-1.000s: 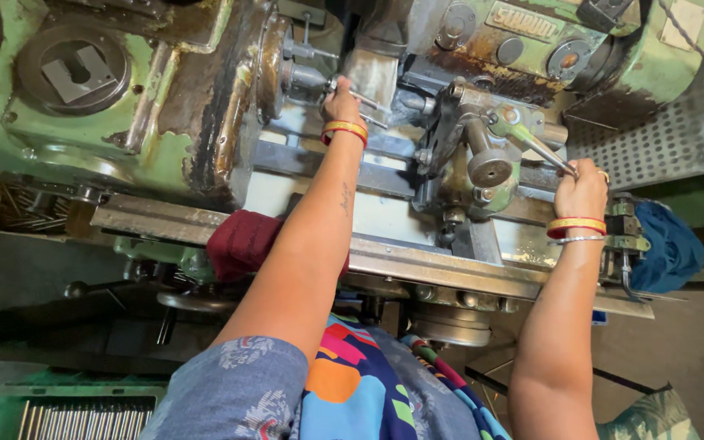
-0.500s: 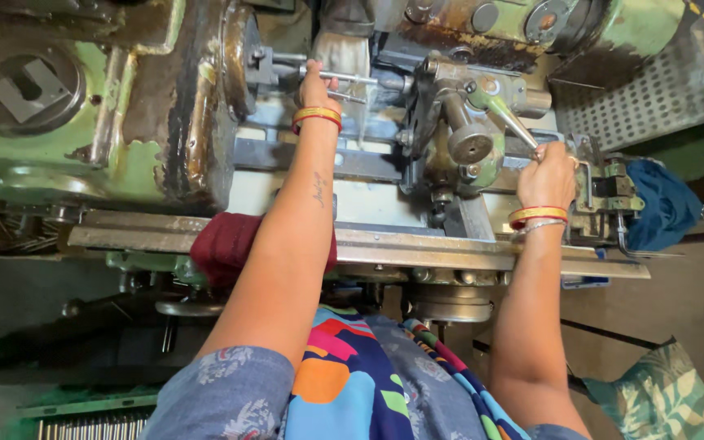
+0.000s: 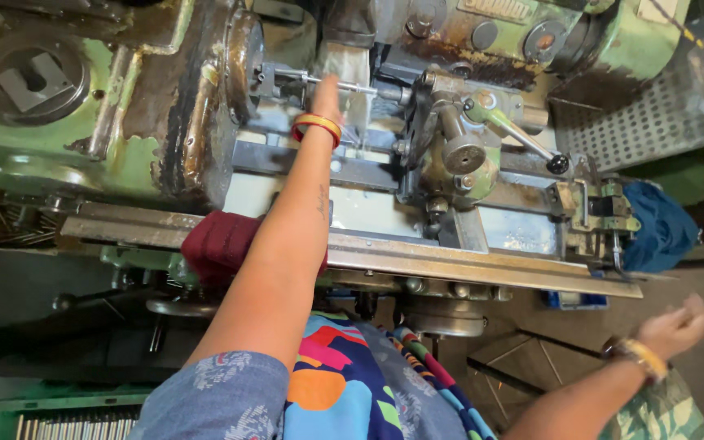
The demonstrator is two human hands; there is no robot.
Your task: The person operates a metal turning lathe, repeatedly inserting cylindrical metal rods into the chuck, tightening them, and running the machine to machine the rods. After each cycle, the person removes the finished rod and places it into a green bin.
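At the green lathe (image 3: 124, 106), my left hand (image 3: 326, 94) reaches a thin steel rod (image 3: 344, 84); whether it pinches it I cannot tell. Low to the side, my right hand (image 3: 671, 326) hangs loosely spread, near a blue cloth (image 3: 657, 228). An oblong plate (image 3: 495, 8) tops the machine.

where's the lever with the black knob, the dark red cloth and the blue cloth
lever with the black knob (image 3: 523, 140), head view, middle of its metal shaft
dark red cloth (image 3: 220, 244), head view, middle of the folded cloth on the front rail
blue cloth (image 3: 660, 230), head view, middle of the bunched fabric at the machine's right end
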